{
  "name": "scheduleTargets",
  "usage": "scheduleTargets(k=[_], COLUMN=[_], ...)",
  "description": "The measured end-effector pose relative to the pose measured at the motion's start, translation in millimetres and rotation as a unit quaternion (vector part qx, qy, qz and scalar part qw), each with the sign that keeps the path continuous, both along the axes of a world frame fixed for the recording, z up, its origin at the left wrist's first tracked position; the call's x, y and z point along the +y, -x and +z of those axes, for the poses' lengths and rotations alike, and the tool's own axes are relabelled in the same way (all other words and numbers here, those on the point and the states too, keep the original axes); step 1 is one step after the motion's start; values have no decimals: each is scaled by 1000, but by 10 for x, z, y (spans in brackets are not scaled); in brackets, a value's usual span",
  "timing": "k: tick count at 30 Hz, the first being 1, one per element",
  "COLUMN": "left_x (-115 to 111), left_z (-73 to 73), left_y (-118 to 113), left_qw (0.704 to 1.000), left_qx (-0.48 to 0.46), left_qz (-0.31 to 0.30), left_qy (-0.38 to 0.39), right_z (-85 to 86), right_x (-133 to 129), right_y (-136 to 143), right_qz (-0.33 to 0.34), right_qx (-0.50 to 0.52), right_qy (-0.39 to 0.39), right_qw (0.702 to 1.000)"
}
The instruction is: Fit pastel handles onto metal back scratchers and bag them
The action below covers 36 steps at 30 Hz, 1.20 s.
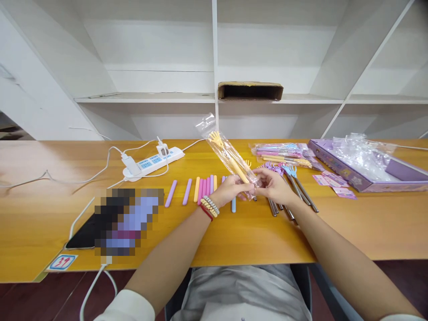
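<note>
Yellow scratcher [237, 168] lies in a clear bag [206, 126]. Left hand [230, 190] and right hand [274, 186] pinch its near end.

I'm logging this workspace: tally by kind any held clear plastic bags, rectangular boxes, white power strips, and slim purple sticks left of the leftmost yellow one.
Clear plastic bag with yellow hand-shaped scratcher: 1
Purple rectangular box: 1
Brown rectangular box: 1
White rectangular power strip: 1
Slim purple sticks there: 2
Total: 6
</note>
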<state>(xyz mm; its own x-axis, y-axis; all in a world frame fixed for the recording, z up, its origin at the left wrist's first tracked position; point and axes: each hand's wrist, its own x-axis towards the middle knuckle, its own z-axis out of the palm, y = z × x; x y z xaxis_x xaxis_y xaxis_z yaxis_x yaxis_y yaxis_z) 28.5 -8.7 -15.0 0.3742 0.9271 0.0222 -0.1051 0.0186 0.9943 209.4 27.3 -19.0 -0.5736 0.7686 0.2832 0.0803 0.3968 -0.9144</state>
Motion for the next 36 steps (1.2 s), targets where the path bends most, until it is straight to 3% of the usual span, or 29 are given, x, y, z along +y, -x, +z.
scheduleTargets(k=[9,12,14,18,23,31,36], left_x=[-2,5,4,-13,0,33,28], left_z=[-2,-5,-24,-59,-18,-24,-25], left_y=[-14,-9,-22,-95,-146,-129,-133], left_qw=[996,990,983,975,980,989,987], left_qx=[72,118,134,79,-39,-50,-37], left_qz=[-23,-5,42,135,155,127,137], left_qy=[-44,-73,-119,-157,-122,-59,-77], right_z=[-24,-35,-46,-54,-28,-84,-52], right_x=[-52,-37,-23,-3,-11,4,-11], right_y=[-9,-15,-19,-23,-21,-15,-1], right_qz=[-42,-26,-21,-30,-48,-62,-47], right_qx=[-114,-138,-154,-156,-137,-160,-148], right_qy=[-238,-246,-248,-258,-264,-276,-244], right_qw=[964,959,956,953,954,946,957])
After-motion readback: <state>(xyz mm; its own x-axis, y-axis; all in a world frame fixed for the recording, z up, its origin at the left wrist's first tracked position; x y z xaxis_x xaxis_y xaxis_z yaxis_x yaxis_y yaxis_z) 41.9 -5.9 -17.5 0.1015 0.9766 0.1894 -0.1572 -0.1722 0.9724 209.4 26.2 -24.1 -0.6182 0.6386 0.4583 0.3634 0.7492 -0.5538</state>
